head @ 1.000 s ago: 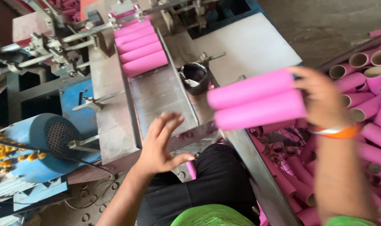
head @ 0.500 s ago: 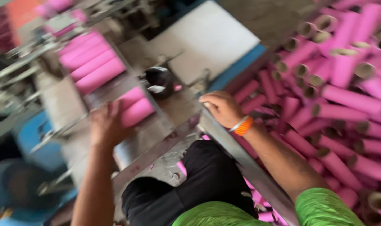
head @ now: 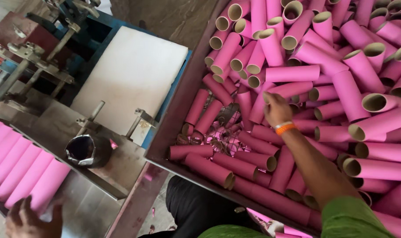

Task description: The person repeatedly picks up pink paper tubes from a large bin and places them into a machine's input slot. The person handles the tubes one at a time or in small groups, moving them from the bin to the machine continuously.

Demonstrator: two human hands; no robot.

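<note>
At 3 o'clock, right hand (head: 277,110) fingers curl onto heaped pink cardboard tubes (head: 293,73), none lifted; at 7 o'clock, left hand (head: 33,218) spread beside pink tubes lined on grey metal feed tray (head: 22,167); bin still full.

We see a white slab (head: 132,79) resting on a blue frame (head: 171,94), a dark metal cup (head: 86,151) on the steel desk (head: 55,128), grey linkage rods (head: 33,61) behind.

a bare grey concrete floor (head: 165,17) is seen at the top, lit by soft daylight. a blue machine frame (head: 101,26) is set beside a white board (head: 130,75), with a steel worktop (head: 55,128) below its near edge.
</note>
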